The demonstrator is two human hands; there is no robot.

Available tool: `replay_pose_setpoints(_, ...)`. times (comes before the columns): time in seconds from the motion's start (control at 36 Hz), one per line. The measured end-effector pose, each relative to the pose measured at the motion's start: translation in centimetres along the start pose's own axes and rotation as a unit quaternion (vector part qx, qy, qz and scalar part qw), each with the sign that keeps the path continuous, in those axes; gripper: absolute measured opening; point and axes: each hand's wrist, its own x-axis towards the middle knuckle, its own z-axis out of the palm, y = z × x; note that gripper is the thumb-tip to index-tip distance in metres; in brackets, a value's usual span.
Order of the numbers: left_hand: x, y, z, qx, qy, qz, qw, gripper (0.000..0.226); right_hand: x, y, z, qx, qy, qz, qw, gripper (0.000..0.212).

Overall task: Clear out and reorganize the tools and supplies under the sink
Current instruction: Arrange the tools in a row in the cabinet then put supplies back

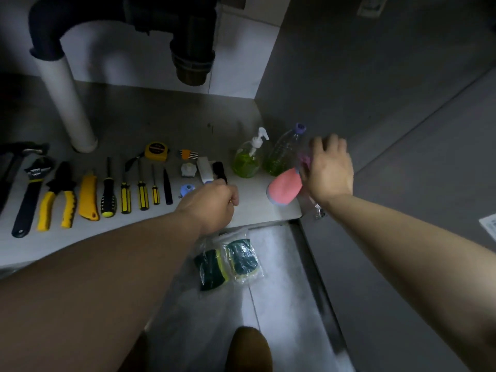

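- The right hand (pixel 331 167) had its grip closed on one end of the pink scrubber (pixel 285 187). The scrubber stuck out to the left of that hand, its long axis slanting down toward the cabinet's front edge, just beside the purple-capped bottle (pixel 284 151).
- The left hand (pixel 212 202) hung over the small items in the middle of the cabinet floor (pixel 161 122), fingers curled downward — whether its grip held anything could not be told.
- As I judged it, setting the scrubber down turned on the bare patch of cabinet floor in front of the bottles. It lay directly under the scrubber, so the right hand was the nearer one.
- The sponge packs (pixel 241 260) lay outside the cabinet on the tiled floor, just under the left wrist — nearer the left hand.
- Counted:
  - two bottles of green liquid, the second a pump bottle (pixel 248 159)
  - one scrubber
  - two sponge packs
  - four yellow-and-black screwdrivers (pixel 125 197)
  - one pliers (pixel 57 197)
  - one wrench (pixel 29 191)
  - one utility knife (pixel 88 197)
  - one tape measure (pixel 156 151)
  - one hammer (pixel 16 157), partly cut off at the left edge
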Motion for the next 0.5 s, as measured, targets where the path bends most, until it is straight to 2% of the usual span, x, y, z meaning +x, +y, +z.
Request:
replay_pose_setpoints(0.03, -0.5, -0.1, 0.2, -0.003, -0.012, 0.000, 1.000, 0.019, -0.7, -0.5, 0.0, 0.031, 0.017, -0.036, 0.999, 0.031)
replay_pose_setpoints(0.08, -1.6, -0.4, 1.0, -0.011, -0.057, -0.012, 0.998, 0.017, -2.6, -1.7, 0.5, 0.137, -0.041, -0.080, 0.987, 0.017)
replay_pose_setpoints(0.14, -2.8, -1.1, 2.2, -0.028, -0.118, -0.040, 0.992, 0.016, -4.7, -3.0, 2.1, 0.208, -0.167, -0.089, 0.960, 0.009)
replay_pose_setpoints(0.22, -4.2, -2.2, 4.4, -0.029, -0.238, -0.074, 0.968, 0.016, -8.1, -4.3, 5.8, 0.234, -0.357, -0.077, 0.901, 0.015)
replay_pose_setpoints(0.28, -4.9, -2.8, 6.2, -0.035, -0.292, -0.129, 0.947, 0.024, -10.3, -4.9, 8.8, 0.237, -0.433, -0.038, 0.869, 0.026)
replay_pose_setpoints(0.33, -5.3, -3.4, 8.4, -0.080, -0.281, -0.219, 0.931, 0.036, -12.2, -5.2, 11.4, 0.253, -0.479, 0.038, 0.840, 0.051)
replay_pose_setpoints(0.39, -5.2, -4.1, 10.9, -0.144, -0.214, -0.307, 0.916, 0.049, -13.6, -5.6, 13.5, 0.294, -0.504, 0.120, 0.803, 0.067)
replay_pose_setpoints(0.44, -4.8, -4.5, 13.1, -0.206, -0.147, -0.364, 0.896, 0.055, -14.5, -6.2, 15.3, 0.341, -0.513, 0.184, 0.766, 0.073)
replay_pose_setpoints(0.5, -4.3, -5.1, 15.1, -0.258, -0.106, -0.388, 0.878, 0.057, -15.2, -7.1, 16.3, 0.360, -0.511, 0.216, 0.750, 0.071)
